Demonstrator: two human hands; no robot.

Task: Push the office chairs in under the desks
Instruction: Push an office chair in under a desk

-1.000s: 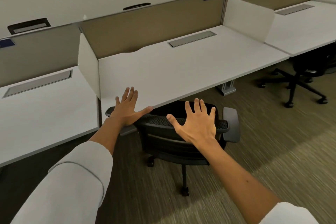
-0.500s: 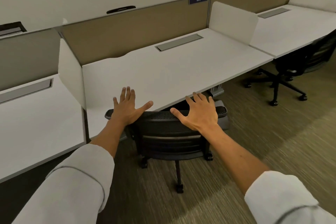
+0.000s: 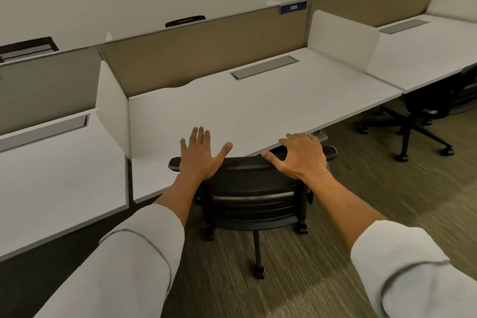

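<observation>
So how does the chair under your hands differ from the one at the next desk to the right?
The near chair sits with its backrest at the desk edge, both hands on its top; the right-hand chair stands untouched. The near chair shows its back squarely; the right-hand chair is mostly shadowed, its base jutting onto the carpet. Both are black and on castors.

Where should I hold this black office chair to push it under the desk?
Hold the top edge of the black office chair backrest from behind, a hand near each end. It faces you, wide and level, while the desk already covers the seat.
</observation>
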